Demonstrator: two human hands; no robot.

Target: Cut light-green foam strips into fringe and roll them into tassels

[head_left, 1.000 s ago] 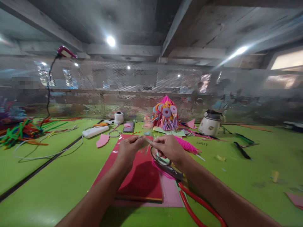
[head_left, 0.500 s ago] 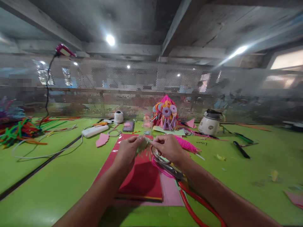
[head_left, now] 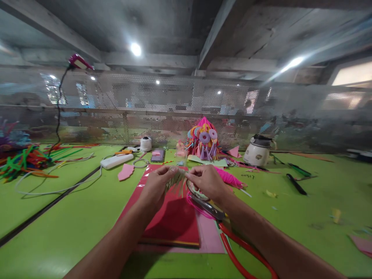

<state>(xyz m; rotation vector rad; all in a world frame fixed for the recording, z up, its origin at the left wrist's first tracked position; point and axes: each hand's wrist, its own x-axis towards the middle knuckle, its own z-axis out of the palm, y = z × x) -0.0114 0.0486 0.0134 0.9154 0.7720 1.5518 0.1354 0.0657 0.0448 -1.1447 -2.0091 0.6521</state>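
Both hands meet above a stack of red paper [head_left: 174, 221] in a clear sleeve. My left hand [head_left: 158, 186] pinches a pale green fringed paper strip [head_left: 176, 180], whose thin cut ends hang down. At the strip's right end, my right hand [head_left: 207, 180] is closed with thumb and fingertips together on its edge. Red-handled scissors [head_left: 213, 211] lie under my right wrist, their blades pointing toward the stack. A loop of pink cord [head_left: 200, 207] lies by the blades. Pink paper [head_left: 210, 236] shows beneath the red stack.
Behind the hands stands a colourful tasselled paper ornament [head_left: 205, 137]. A bright pink yarn bundle [head_left: 229, 177] lies right of it, near a white kettle-like jug [head_left: 257, 151]. A black-handled cutter [head_left: 295, 184] lies farther right. At left are a white power strip [head_left: 116, 161] and its cable.
The fringed strip has turned slightly between my fingers, its cut ends now hanging more to the right. Both hands stay in almost the same place.
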